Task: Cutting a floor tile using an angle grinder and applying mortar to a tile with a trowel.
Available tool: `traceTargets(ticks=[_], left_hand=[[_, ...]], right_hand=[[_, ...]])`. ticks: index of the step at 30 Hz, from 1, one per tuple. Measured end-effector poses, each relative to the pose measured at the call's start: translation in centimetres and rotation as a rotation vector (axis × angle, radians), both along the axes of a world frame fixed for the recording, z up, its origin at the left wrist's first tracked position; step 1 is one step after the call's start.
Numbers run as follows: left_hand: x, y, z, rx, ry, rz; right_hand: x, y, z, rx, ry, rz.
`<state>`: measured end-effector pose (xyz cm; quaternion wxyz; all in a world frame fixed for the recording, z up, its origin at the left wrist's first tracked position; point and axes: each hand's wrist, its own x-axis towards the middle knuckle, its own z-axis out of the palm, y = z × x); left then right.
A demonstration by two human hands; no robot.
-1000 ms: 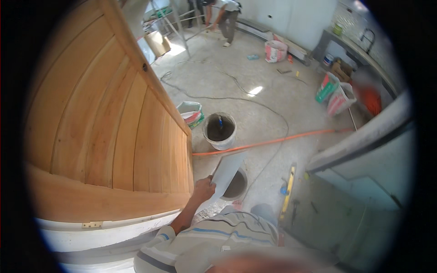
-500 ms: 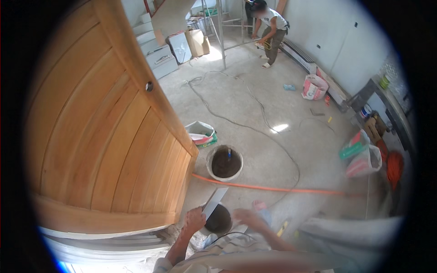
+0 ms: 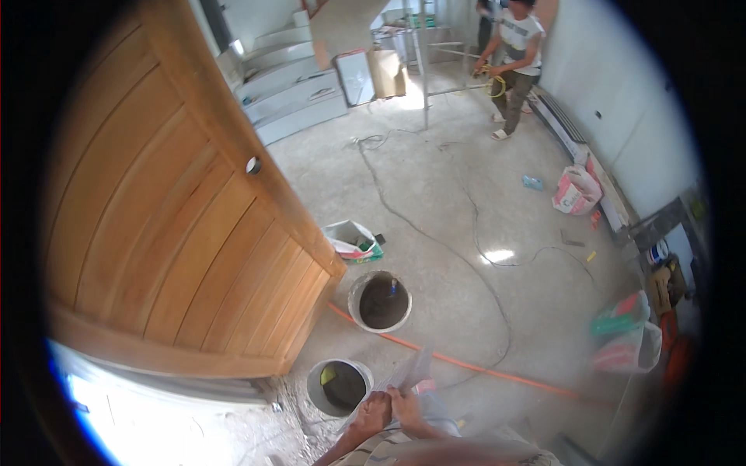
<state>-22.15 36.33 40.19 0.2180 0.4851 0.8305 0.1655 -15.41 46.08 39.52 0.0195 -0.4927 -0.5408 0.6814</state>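
Observation:
My left hand (image 3: 374, 410) and my right hand (image 3: 406, 408) are together low in the middle, both with curled fingers. A flat, pale trowel blade (image 3: 420, 365), smeared by motion, rises from them. The left fingers close around its lower end; what the right fingers grip is hidden. Just left of my hands stands a pale bucket (image 3: 313, 390) with grey-brown mix and a yellow-green piece (image 3: 328, 375) inside. Beyond it is another bucket (image 3: 353, 304) of dark mix, with a small blue-marked tool (image 3: 394, 286) standing in it.
A wooden door (image 3: 179, 256) fills the left. An orange hose (image 3: 466, 362) and a dark cable (image 3: 435, 242) cross the floor. Open bags (image 3: 357, 242) stand by the door, others (image 3: 622, 342) at right. Far off, a person (image 3: 516, 58) holds a yellow coil beside a metal frame (image 3: 423, 70).
My hands have come together, the left moving right with the trowel. The near bucket's yellow-green piece is now visible. The view has shifted, and the far person has straightened up.

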Motion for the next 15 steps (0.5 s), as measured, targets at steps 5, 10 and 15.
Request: traceTargets(ticks=[5,10,15], left_hand=[[2.2,-0.3,2.1,0.085,-0.044,0.031],[2.6,-5.9,-0.2,0.406,-0.184,0.264],[-1.6,-17.5,-14.8,0.195,0.109,0.431]], right_hand=[[2.9,1.1,0.2,-0.021,-0.026,0.049],[5.2,2.1,1.4,-0.176,0.330,-0.002],[3.6,0.3,4.1,0.192,0.216,0.258]])
